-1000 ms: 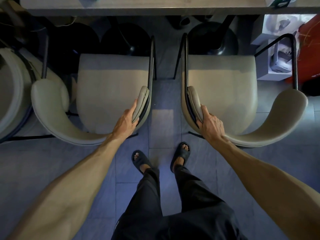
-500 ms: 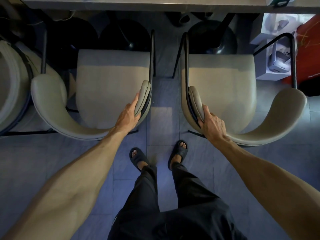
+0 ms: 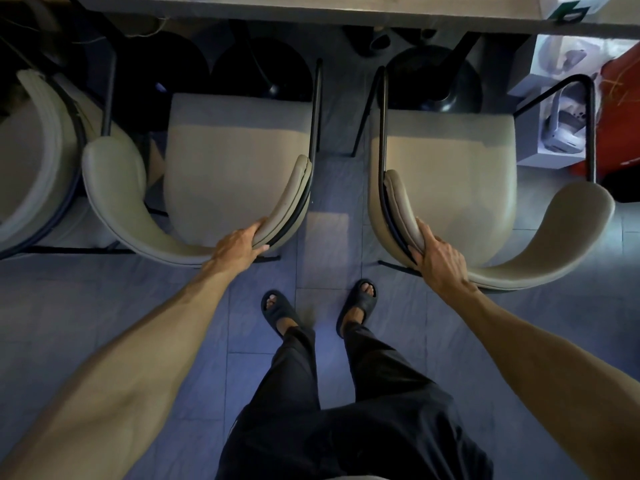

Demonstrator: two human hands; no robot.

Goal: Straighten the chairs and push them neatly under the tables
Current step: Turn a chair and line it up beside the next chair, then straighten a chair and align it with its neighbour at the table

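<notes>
Left chair (image 3: pixel 235 168) and right chair (image 3: pixel 450 174) stand side by side facing the desk (image 3: pixel 311 8), left hand (image 3: pixel 239 242) and right hand (image 3: pixel 440 258) each gripping a backrest end, fingers (image 3: pixel 254 228) curled round its padding.

Views: 1, worn on the person's head.
Facing: forward and steeply down at the floor (image 3: pixel 325 237).
Nearness: close above the left chair (image 3: pixel 235 168) and right chair (image 3: pixel 450 174), which fill the upper half.
Top edge: desk (image 3: pixel 311 8) rim.
</notes>
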